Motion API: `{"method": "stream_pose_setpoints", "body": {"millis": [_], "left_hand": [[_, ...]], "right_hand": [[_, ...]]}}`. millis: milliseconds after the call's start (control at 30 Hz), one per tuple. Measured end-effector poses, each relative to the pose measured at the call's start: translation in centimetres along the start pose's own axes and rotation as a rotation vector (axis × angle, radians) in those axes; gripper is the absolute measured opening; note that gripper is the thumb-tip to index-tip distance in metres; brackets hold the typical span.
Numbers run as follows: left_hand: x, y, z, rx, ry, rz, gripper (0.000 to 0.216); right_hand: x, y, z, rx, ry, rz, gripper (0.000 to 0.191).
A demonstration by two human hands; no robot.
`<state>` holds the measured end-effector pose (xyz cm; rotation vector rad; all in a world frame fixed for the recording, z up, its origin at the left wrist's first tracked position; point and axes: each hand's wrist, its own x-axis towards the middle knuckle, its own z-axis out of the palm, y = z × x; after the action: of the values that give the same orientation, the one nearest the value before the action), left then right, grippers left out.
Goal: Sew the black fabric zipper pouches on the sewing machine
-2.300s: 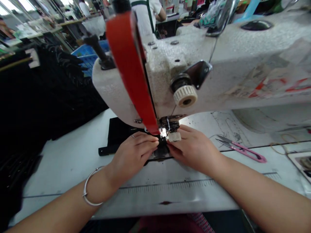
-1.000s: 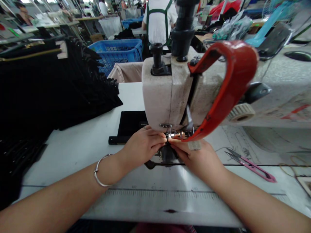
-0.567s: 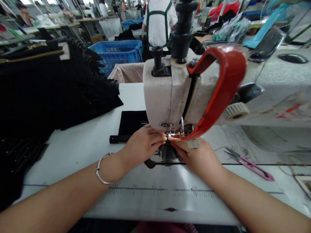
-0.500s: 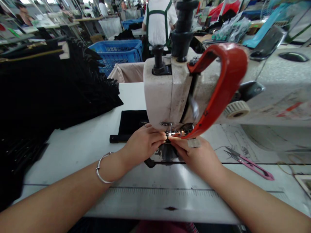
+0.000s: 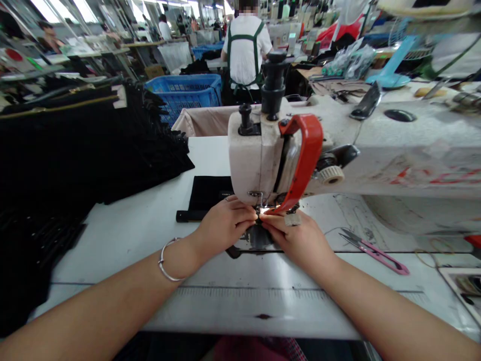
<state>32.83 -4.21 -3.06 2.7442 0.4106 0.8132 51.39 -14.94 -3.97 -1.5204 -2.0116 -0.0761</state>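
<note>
Under the needle of a white sewing machine (image 5: 248,160), my two hands meet with their fingertips almost touching. My left hand (image 5: 223,223), a silver bangle on its wrist, is closed with its fingers pinched at the edge of a black fabric piece (image 5: 208,190). That piece lies flat behind the hand, with a small label and a folded strip along its near side. From the other side, my right hand (image 5: 302,240) pinches by the presser foot. The fabric between the fingertips is mostly hidden. Pink-handled thread snips (image 5: 379,254) lie right of my right hand.
A big stack of black fabric pieces (image 5: 93,145) covers the table's left side. The machine's red guard (image 5: 310,155) arches over my right fingers. Behind the table are a beige cloth bin (image 5: 208,122), a blue crate (image 5: 184,90) and a seated person (image 5: 245,50).
My view has drawn back and tilted up, so the machine looks smaller and more of the room shows. Both hands keep their place at the needle, with little visible movement of the fabric.
</note>
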Motion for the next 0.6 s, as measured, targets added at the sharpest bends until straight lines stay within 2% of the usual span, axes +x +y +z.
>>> {"method": "stream_pose_setpoints", "body": {"millis": [367, 500, 600], "left_hand": [[0.4, -0.5, 0.2, -0.039, -0.074, -0.053, 0.012], [-0.6, 1.7, -1.6, -0.080, -0.131, -0.088, 0.010], [-3.5, 4.7, -4.0, -0.176, -0.221, -0.079, 0.006]], "right_hand": [[0.1, 0.6, 0.4, 0.014, -0.012, -0.003, 0.021], [-0.3, -0.3, -0.5, 0.048, -0.009, -0.061, 0.022], [-1.8, -3.0, -1.7, 0.112, -0.094, -0.165, 0.025]]}}
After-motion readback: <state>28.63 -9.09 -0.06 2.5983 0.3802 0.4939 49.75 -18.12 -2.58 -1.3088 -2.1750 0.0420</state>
